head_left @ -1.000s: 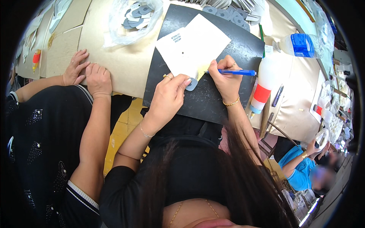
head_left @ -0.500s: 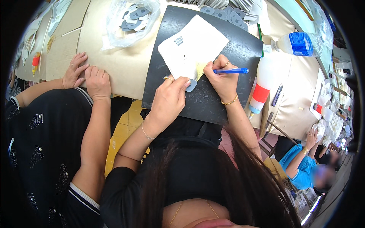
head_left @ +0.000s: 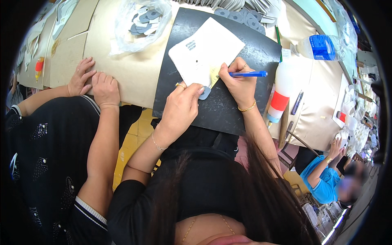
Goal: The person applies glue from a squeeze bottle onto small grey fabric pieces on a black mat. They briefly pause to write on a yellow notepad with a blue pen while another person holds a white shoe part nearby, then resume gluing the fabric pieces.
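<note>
over the black board (head_left: 224, 116), the left hand (head_left: 181, 108) pinches a grey cutout (head_left: 206, 94) by the yellow note (head_left: 214, 75), and the right hand (head_left: 240, 85) grips a blue pen (head_left: 255, 74). keeping the note flat over the board should steady each stroke.

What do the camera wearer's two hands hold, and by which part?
Right hand: a blue pen, near its left end. Left hand: a small grey piece, by its upper edge.
</note>
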